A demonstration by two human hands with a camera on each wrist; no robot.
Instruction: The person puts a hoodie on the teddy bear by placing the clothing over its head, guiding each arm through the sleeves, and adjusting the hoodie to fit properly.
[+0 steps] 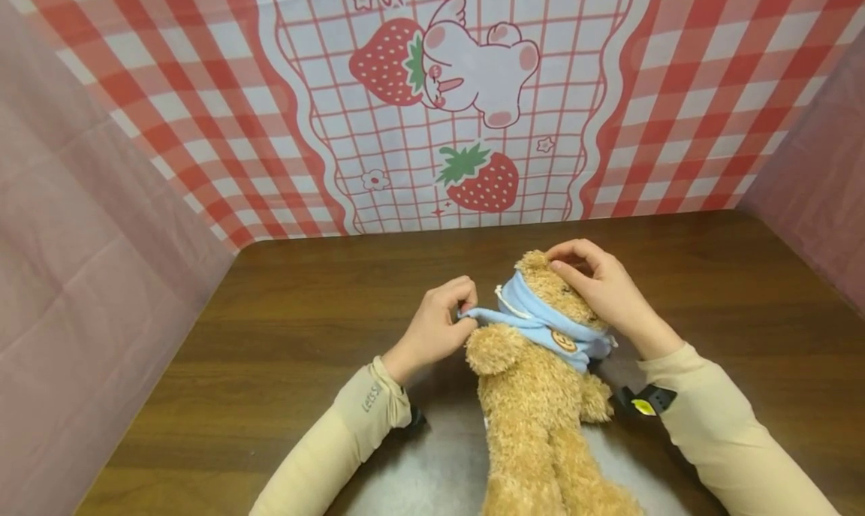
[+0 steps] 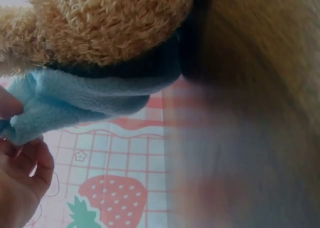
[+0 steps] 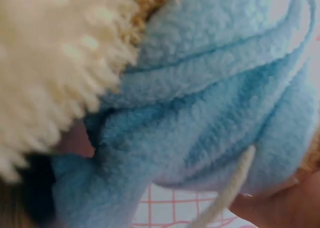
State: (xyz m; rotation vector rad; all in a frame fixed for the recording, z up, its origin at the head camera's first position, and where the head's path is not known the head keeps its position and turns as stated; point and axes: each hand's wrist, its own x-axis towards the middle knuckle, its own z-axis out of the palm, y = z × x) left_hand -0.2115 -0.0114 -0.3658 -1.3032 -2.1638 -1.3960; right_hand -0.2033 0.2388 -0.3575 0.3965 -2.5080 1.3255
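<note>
A curly tan teddy bear (image 1: 534, 411) lies on its back with its head toward the far side. Bunched around its neck and lower face is a light blue fleece hoodie (image 1: 541, 324), with a cream drawstring (image 3: 240, 178) and a round smiley badge (image 1: 564, 342). My left hand (image 1: 442, 317) pinches a stretched-out end of the hoodie beside the bear's raised arm (image 1: 496, 348); the left wrist view shows thumb and fingers at the blue cloth (image 2: 75, 101). My right hand (image 1: 604, 287) holds the bear's head at the ear, fingers bent over its top. That hand partly hides the bear's face.
A dark wooden table (image 1: 270, 381) lies under the bear, with a glossy patch near the front. Behind it hangs a red checked cloth (image 1: 554, 178) with strawberries and a cartoon animal. Pink drapes (image 1: 81, 276) close off both sides. Dark straps (image 1: 658, 399) sit on the wrists.
</note>
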